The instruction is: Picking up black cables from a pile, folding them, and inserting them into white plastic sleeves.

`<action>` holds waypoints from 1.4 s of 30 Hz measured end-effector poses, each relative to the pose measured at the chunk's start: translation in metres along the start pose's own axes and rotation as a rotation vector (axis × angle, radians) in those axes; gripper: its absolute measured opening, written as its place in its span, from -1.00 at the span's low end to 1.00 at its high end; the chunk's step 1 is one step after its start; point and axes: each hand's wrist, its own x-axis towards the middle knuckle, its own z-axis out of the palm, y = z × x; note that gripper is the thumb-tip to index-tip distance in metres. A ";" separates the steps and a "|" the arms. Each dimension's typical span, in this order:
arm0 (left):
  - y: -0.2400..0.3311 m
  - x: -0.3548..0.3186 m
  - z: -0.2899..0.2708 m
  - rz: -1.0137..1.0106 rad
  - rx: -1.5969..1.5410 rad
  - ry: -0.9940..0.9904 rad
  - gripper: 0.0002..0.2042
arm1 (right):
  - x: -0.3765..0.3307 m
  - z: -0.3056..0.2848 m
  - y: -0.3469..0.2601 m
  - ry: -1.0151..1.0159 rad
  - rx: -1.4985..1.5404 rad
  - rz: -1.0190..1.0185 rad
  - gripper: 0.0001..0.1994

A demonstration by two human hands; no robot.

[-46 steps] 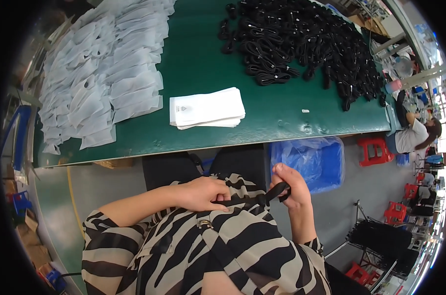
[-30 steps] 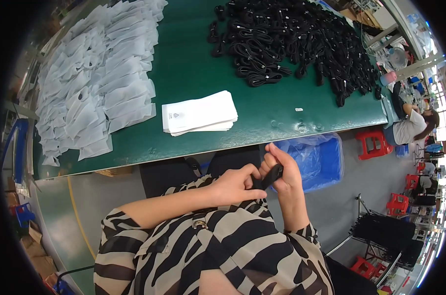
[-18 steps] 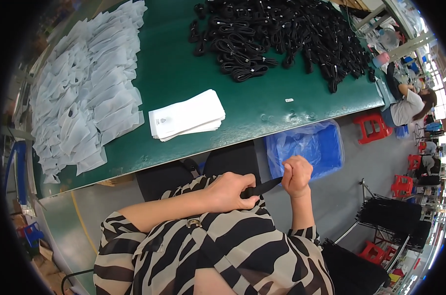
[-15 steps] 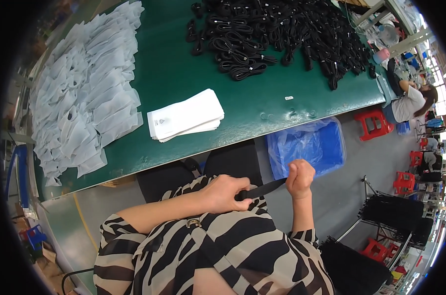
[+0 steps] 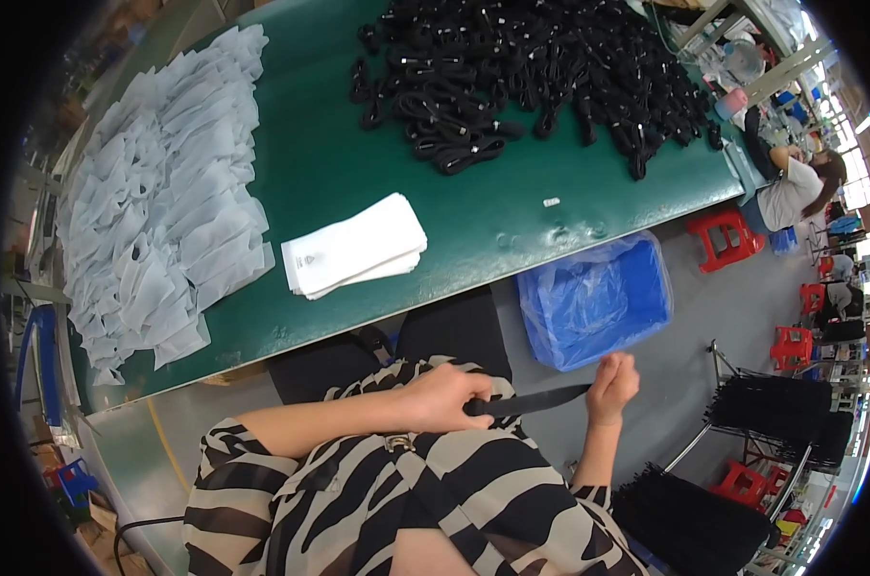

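A flat black strap (image 5: 531, 401) stretches between my two hands, low over my lap below the table edge. My left hand (image 5: 446, 396) grips one end of it in a closed fist. My right hand (image 5: 614, 387) pinches the other end, pulled out to the right beside a blue bin (image 5: 596, 300). On the green table (image 5: 329, 163) lie a small stack of white flat bags (image 5: 355, 247), a big heap of black straps (image 5: 531, 67) at the far right, and a spread of pale bags (image 5: 161, 221) on the left.
The blue plastic-lined bin stands on the floor under the table's front edge. Another person (image 5: 790, 187) sits at the far right, near several red stools (image 5: 727, 235). Black wire racks (image 5: 771, 413) stand on the floor at the right.
My hands were together on the folded strap at my lap. Now the right hand has moved out to the right and the strap is drawn out straight between both hands.
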 end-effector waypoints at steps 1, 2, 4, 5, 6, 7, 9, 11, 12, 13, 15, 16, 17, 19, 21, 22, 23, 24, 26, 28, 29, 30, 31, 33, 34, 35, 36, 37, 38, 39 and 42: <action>-0.006 -0.004 0.002 0.000 0.001 0.011 -0.64 | -0.013 0.003 0.001 -0.081 0.057 0.065 -0.78; -0.014 -0.007 0.007 0.024 0.041 0.015 -0.64 | -0.023 0.007 0.000 -0.162 0.110 0.134 -0.81; -0.024 -0.014 0.009 0.024 0.081 0.008 -0.63 | -0.040 0.018 -0.004 -0.179 0.142 0.167 -0.78; -0.026 -0.017 0.006 0.003 0.083 -0.010 -0.63 | -0.046 0.022 -0.008 -0.207 0.167 0.214 -0.74; -0.026 -0.018 0.003 0.003 0.089 -0.005 -0.63 | -0.048 0.024 -0.011 -0.202 0.171 0.210 -0.74; -0.024 -0.020 0.000 -0.014 0.119 -0.021 -0.63 | -0.049 0.027 -0.014 -0.209 0.189 0.255 -0.74; -0.022 -0.026 -0.005 -0.052 0.174 -0.052 -0.64 | -0.051 0.031 -0.020 -0.230 0.224 0.345 -0.73; -0.022 -0.026 -0.004 -0.065 0.174 -0.059 -0.64 | -0.056 0.035 -0.023 -0.267 0.233 0.384 -0.75; -0.022 -0.024 -0.005 -0.075 0.177 -0.067 -0.64 | -0.055 0.040 -0.023 -0.300 0.239 0.423 -0.76; -0.023 -0.024 -0.007 -0.088 0.175 -0.075 -0.64 | -0.054 0.044 -0.024 -0.338 0.246 0.463 -0.78; -0.027 -0.040 -0.013 -0.021 -0.071 0.016 -0.62 | -0.040 0.040 -0.032 -0.491 0.166 0.425 -0.79; -0.029 -0.050 -0.023 -0.084 -0.134 0.019 -0.66 | -0.029 0.038 -0.035 -0.620 0.080 0.387 -0.79; -0.035 -0.065 -0.027 0.011 -0.082 0.142 -0.69 | -0.023 0.032 -0.039 -0.757 -0.011 0.347 -0.80; -0.049 -0.103 -0.037 0.029 -0.024 0.257 -0.75 | -0.007 0.031 -0.042 -0.770 0.119 0.367 -0.85; -0.055 -0.149 -0.032 -0.076 -0.052 0.270 -0.78 | 0.021 0.024 -0.058 -0.886 0.436 0.375 -0.86; -0.058 -0.169 -0.025 -0.231 -0.082 0.211 -0.80 | 0.034 0.022 -0.065 -1.027 0.602 0.450 -0.87; -0.060 -0.186 -0.017 -0.384 -0.116 0.150 -0.82 | 0.041 0.024 -0.071 -1.065 0.617 0.427 -0.87; -0.060 -0.201 -0.009 -0.405 -0.134 0.179 -0.82 | 0.047 0.026 -0.077 -1.191 0.709 0.371 -0.86; -0.058 -0.224 0.013 -0.381 -0.177 0.267 -0.91 | 0.058 0.031 -0.088 -1.380 0.818 0.279 -0.80; -0.061 -0.237 0.033 -0.354 -0.251 0.396 -0.91 | 0.058 0.039 -0.089 -1.436 0.811 0.226 -0.81; -0.063 -0.242 0.039 -0.384 -0.299 0.362 -0.92 | 0.058 0.042 -0.087 -1.464 0.790 0.194 -0.82; -0.064 -0.245 0.044 -0.410 -0.346 0.325 -0.93 | 0.059 0.044 -0.087 -1.487 0.767 0.162 -0.83; -0.066 -0.249 0.049 -0.432 -0.392 0.286 -0.93 | 0.060 0.047 -0.089 -1.503 0.770 0.145 -0.83; -0.071 -0.259 0.059 -0.451 -0.577 0.312 -0.95 | 0.063 0.049 -0.091 -1.665 0.670 0.272 -0.88; -0.072 -0.264 0.063 -0.462 -0.755 0.322 -0.96 | 0.064 0.049 -0.092 -1.739 0.613 0.340 -0.90; -0.073 -0.267 0.067 -0.469 -0.932 0.327 -0.95 | 0.064 0.051 -0.091 -1.743 0.609 0.333 -0.90; -0.073 -0.267 0.071 -0.466 -0.935 0.331 -0.95 | 0.061 0.054 -0.089 -1.741 0.660 0.291 -0.94; -0.070 -0.267 0.069 -0.450 -0.977 0.367 -0.94 | 0.061 0.060 -0.088 -1.736 0.711 0.246 -0.97; -0.067 -0.266 0.067 -0.434 -1.020 0.402 -0.93 | 0.061 0.063 -0.088 -1.729 0.763 0.201 -0.98; -0.065 -0.265 0.065 -0.418 -1.062 0.436 -0.91 | 0.062 0.063 -0.089 -1.729 0.760 0.196 -0.98; -0.064 -0.266 0.062 -0.363 -1.137 0.449 -0.91 | 0.058 0.058 -0.095 -1.672 0.872 0.657 -0.91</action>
